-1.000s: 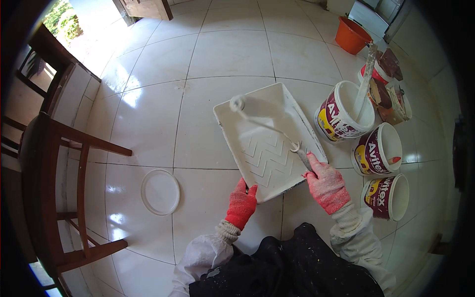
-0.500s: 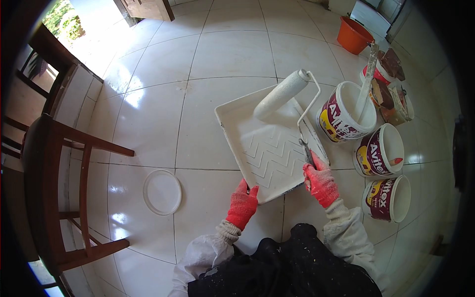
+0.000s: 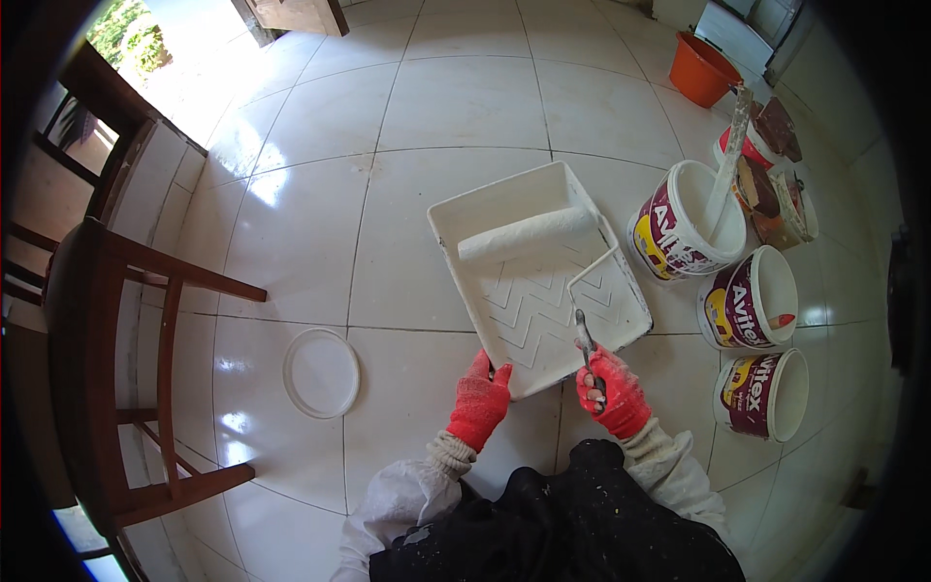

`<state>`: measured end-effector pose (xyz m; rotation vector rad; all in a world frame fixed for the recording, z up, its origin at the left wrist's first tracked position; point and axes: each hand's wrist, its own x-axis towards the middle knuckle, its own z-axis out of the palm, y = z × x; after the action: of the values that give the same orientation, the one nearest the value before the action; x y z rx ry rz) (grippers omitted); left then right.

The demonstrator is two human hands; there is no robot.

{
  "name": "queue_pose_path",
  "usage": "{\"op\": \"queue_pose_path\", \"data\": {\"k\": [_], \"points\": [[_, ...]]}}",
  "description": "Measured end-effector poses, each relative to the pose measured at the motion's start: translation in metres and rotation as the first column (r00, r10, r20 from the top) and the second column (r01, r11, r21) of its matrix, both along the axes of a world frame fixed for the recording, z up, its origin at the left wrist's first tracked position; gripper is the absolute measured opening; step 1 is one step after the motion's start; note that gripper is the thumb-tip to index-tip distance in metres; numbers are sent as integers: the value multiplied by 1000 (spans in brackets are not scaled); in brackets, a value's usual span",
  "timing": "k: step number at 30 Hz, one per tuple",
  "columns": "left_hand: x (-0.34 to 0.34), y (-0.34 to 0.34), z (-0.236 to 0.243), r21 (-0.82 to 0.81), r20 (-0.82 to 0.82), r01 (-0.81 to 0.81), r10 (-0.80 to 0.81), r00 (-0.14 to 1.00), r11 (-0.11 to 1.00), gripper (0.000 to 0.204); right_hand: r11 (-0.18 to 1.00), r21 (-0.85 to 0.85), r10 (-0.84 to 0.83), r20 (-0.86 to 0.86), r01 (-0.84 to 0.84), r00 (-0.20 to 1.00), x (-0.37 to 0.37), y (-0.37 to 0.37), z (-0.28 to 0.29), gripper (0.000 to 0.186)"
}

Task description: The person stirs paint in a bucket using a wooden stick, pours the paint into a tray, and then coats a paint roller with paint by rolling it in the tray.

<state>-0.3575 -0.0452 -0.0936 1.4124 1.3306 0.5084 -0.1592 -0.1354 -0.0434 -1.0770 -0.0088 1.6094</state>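
A white paint tray [image 3: 526,347] with a zigzag ribbed slope lies on the tiled floor in front of me, in the middle of the head view. My left hand [image 3: 475,403] in a red glove grips its near-left corner. My right hand [image 3: 613,393], also gloved in paint-smudged red, is closed round the paint roller's handle [image 3: 585,339]. The roller sleeve [image 3: 527,236] lies across the far part of the tray, coated white, with its wire frame bent toward me.
On the right stand several paint buckets [image 3: 667,228], one holding a long stick [image 3: 729,155], and an orange bucket [image 3: 695,70] behind. A clear lid [image 3: 321,373] lies left on the tiled floor [image 3: 446,112]. A wooden chair [image 3: 121,378] and an open doorway are on the left.
The roller sleeve has swung from a raised slant down to lie crosswise in the tray. My right hand has moved down and left toward me with the handle. My left hand stays at the corner.
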Motion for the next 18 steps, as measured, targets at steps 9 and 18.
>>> {"op": "queue_pose_path", "data": {"k": [9, 18], "points": [[1, -1, -3, 13, -3, -17, 17, 1000, 1000, 36, 996, 31, 85, -28, -84, 996, 6, 20, -13, 29], [-25, -8, -11, 100, -32, -43, 46, 998, 994, 45, 935, -319, 278, 394, -153, 876, -6, 58, -25, 28]]}}
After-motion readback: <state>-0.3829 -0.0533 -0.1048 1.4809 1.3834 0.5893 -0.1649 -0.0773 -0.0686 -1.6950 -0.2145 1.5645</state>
